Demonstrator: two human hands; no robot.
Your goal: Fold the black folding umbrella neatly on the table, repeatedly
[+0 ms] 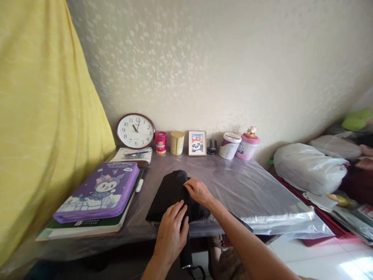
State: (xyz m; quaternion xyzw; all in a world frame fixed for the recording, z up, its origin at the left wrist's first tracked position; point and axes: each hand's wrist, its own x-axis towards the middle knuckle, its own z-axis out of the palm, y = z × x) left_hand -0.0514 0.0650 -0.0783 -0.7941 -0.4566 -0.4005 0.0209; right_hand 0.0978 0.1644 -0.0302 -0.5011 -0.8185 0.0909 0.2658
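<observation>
Handle (185, 252) of black umbrella (166, 194) overhangs near edge of table (233, 186) where its fabric lies; left hand (171, 229) rests on it, cannot tell if gripping; right hand (199, 192), farther, pinches fabric; frame (197, 144) stands behind.

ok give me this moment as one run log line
left hand: laid on black umbrella | right hand: curled, touching its fabric | umbrella: on covered table, handle past front edge

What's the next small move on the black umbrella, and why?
I'd probably smooth one fold with the right hand, keeping the left hand laid on the black umbrella as a steady: the fabric spreads loosely to both sides, unwrapped, and both hands already touch it.
</observation>
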